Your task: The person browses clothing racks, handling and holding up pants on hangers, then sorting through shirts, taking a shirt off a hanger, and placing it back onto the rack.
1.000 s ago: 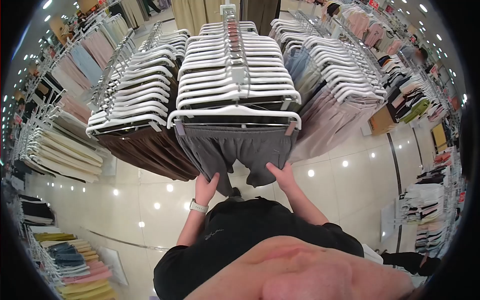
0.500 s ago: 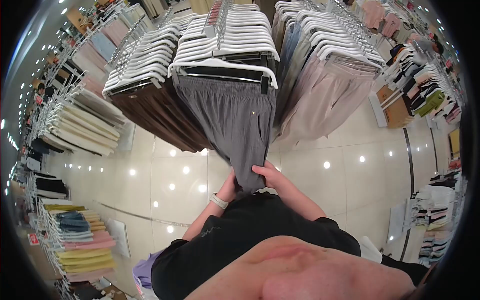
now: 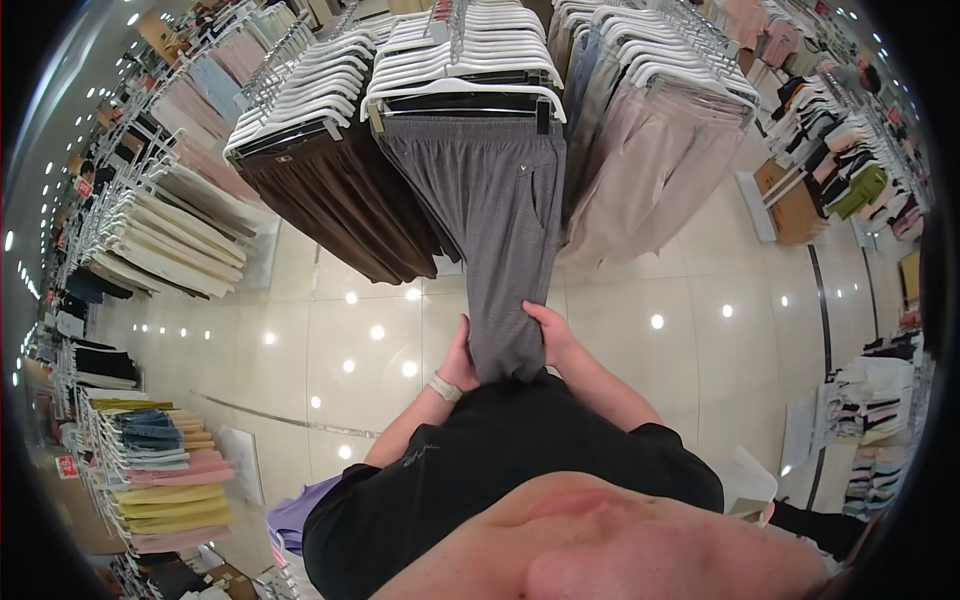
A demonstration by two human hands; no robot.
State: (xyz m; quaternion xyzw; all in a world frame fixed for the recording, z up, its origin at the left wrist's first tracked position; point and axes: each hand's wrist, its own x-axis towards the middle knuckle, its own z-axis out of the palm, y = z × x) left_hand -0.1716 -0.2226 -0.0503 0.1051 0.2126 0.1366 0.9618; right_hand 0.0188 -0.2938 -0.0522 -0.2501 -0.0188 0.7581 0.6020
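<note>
A pair of grey trousers (image 3: 505,215) with a gathered elastic waist hangs by its waistband from a white clip hanger (image 3: 465,85) at the front of the middle rail. Its legs stretch toward my body. My right hand (image 3: 552,335) grips the right edge of the lower legs, thumb on top and fingers underneath. At the left edge, my left hand (image 3: 460,362) holds the lower legs; its thumb points up and its fingers are hidden behind the cloth. The hems lie against my black shirt and are partly out of sight.
Brown trousers (image 3: 345,205) hang on the left rail, pale pink trousers (image 3: 655,165) on the right. White hangers crowd all three rails. More clothes racks line both sides, with cream garments (image 3: 185,235) at left and a cardboard box (image 3: 790,200) at right. Shiny tiled floor (image 3: 640,345) lies below.
The view has shifted, so the racks appear slightly higher and to the right. The grey trousers look straighter and smoother along the legs. My left thumb now shows raised beside the cloth.
</note>
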